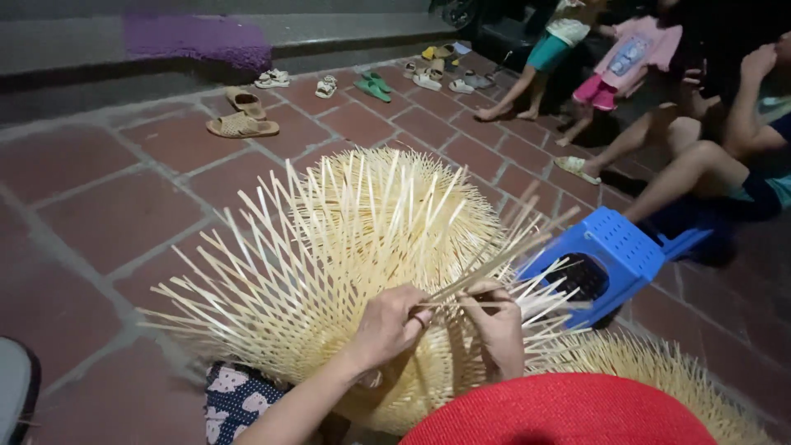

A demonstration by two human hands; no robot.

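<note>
Floor (107, 206): square red-brown tiles with pale grout lines, dim light. A grey concrete step (74, 45) runs along the far edge; one purple mat (198, 37) lies on it.

Count, far side: one pair of tan woven sandals (241, 115) near the step, then a scatter of smaller footwear, white and green pairs (375, 85) among them; the exact number I cannot tell. One blue plastic stool (610, 259) lies tipped on its side just right of my work. Beyond it people sit on the floor, bare legs (659, 165) stretched out; two small ones in pink and teal stand farther back.

Work piece: one half-woven bamboo basket (354, 272), domed, pale strips bristling outward all round, resting on my lap over patterned dark fabric (235, 400). A second bristling woven piece (659, 363) shows at lower right. A red hat brim (560, 412) fills the bottom edge.

My left hand (387, 325) is curled closed, pinching a loose bamboo strip (486, 268) against the weave. My right hand (498, 325) is also closed, fingers gripping strips at the same spot. The two hands are almost touching.
</note>
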